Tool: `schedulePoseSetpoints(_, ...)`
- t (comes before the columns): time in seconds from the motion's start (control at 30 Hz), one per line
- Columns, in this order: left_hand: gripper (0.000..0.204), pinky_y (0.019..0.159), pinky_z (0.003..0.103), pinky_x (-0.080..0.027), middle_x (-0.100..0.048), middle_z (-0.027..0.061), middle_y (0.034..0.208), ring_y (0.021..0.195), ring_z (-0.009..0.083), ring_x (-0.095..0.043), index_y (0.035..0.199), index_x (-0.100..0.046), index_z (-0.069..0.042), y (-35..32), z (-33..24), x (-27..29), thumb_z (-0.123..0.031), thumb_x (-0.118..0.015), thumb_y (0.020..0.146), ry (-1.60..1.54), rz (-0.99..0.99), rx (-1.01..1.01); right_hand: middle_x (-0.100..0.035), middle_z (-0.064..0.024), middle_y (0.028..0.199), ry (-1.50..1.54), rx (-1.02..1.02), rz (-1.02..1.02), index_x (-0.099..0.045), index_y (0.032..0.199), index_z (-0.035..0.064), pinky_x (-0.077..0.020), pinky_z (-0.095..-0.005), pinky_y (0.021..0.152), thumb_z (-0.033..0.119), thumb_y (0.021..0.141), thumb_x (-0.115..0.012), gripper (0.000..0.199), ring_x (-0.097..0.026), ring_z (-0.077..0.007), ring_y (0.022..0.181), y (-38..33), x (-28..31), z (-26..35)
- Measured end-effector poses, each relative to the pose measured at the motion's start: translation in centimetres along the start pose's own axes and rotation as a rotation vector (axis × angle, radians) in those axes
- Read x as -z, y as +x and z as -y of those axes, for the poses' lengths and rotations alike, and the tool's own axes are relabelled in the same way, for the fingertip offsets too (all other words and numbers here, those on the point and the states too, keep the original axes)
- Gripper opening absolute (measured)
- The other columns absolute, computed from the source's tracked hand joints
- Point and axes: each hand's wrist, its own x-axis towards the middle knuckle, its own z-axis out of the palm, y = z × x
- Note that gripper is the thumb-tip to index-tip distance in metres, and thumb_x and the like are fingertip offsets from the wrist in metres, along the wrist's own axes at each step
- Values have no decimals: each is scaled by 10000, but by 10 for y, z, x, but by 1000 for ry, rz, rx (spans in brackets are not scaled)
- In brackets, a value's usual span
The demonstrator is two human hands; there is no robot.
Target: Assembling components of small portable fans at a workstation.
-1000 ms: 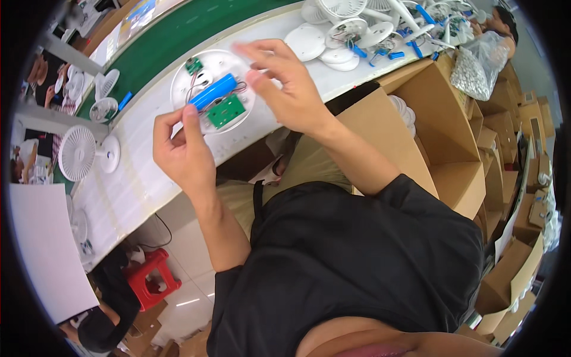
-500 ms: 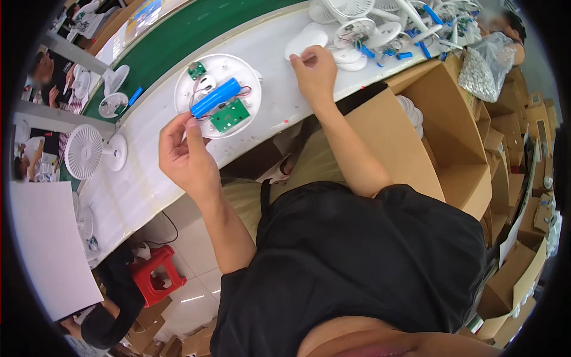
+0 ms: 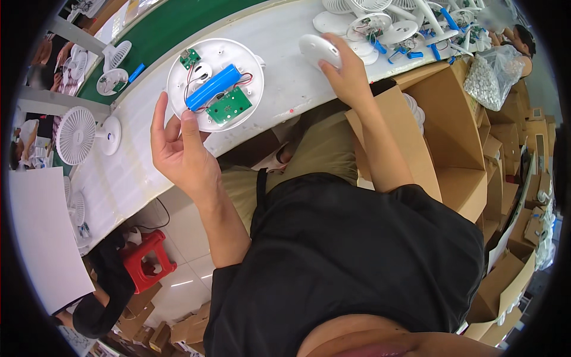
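One white disc [image 3: 314, 53] I have just lifted, gripped by right hand [image 3: 350, 74] near twelve o'clock; left hand [image 3: 189, 154] pinches white base [image 3: 253, 95] at eleven, so both parts are held.

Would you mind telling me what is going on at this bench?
A person is working at a white bench with bare hands. The left hand holds the edge of a white round base, where a blue cylinder and a larger green circuit board lie exposed. The right hand holds a white disc, apart from the base, near a pile of white fan parts.
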Motion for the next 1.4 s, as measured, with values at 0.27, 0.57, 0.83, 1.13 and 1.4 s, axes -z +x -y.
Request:
schedulePoseSetpoints(0.27,403,709,252,-589,-699,154,950,792,159,-666,1323,-546,49,-25,-7,-6,31,-607,924,172,90,-32,-643,-166,1073,995,-226,64,-531,1251,11,-566,-313,795,-15,753,-718,533,-663,-237,904,-1,98,79)
schedulePoseSetpoints(0.57,366,710,224,-569,-687,204,1083,822,168,-674,1262,-598,57,-51,-4,-18,50,-621,897,210,114,-125,-609,-152,1157,963,-31,72,-536,1299,5,-530,-272,830,-31,792,-700,534,-616,-206,977,10,39,127)
schedulePoseSetpoints(0.83,464,727,260,-582,-665,235,1148,869,213,-684,1357,-513,59,-62,-8,-8,10,-606,905,199,152,-111,-597,-134,1190,1036,-264,180,-559,1289,9,-521,-282,869,-34,809,-706,503,-599,-208,996,3,48,143)
schedulePoseSetpoints(1.13,585,750,250,-556,-647,242,1197,913,231,-680,1441,-410,43,-85,-33,-10,-57,-620,904,187,199,-120,-590,-111,1195,752,-68,199,-588,1273,4,-499,-279,895,-36,805,-708,485,-584,-203,1020,-1,65,157)
schedulePoseSetpoints(1.4,579,780,270,-553,-632,248,1214,951,249,-672,1382,-454,82,-94,-55,-5,-66,-691,875,102,166,-21,-579,-103,1181,711,-29,250,-602,1263,2,-468,-265,879,-16,774,-736,508,-566,-184,987,-2,75,167)
